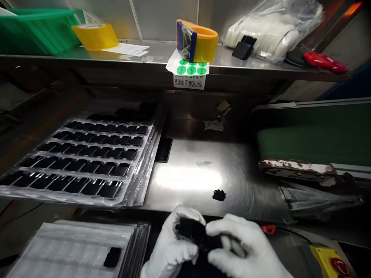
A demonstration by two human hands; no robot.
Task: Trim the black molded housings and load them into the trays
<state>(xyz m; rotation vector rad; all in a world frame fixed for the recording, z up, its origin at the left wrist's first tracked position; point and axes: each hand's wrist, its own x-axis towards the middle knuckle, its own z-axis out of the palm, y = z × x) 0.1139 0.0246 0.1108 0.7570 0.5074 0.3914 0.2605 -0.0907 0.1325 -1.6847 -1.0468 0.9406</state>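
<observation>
Both of my hands wear white gloves and meet at the front edge of the metal bench. My left hand (176, 245) is closed round a small black plastic part (191, 229), with its thumb below and fingers behind. From the right, my right hand (240, 245) has its bent fingers and thumb closed on the same dark piece. The part's lower side is lost in shadow against dark clothing. Just beyond the hands, a small black piece with a bumpy top (219, 195) lies on the bench (197, 154).
Stacked clear trays (121, 200) at left hold rows of black parts. More trays (75, 247) sit lower left, a black piece on top. A green conveyor (315, 135) and emergency-stop box (327, 262) stand right. Tape dispenser (203, 42) and green bin (37, 33) occupy the shelf.
</observation>
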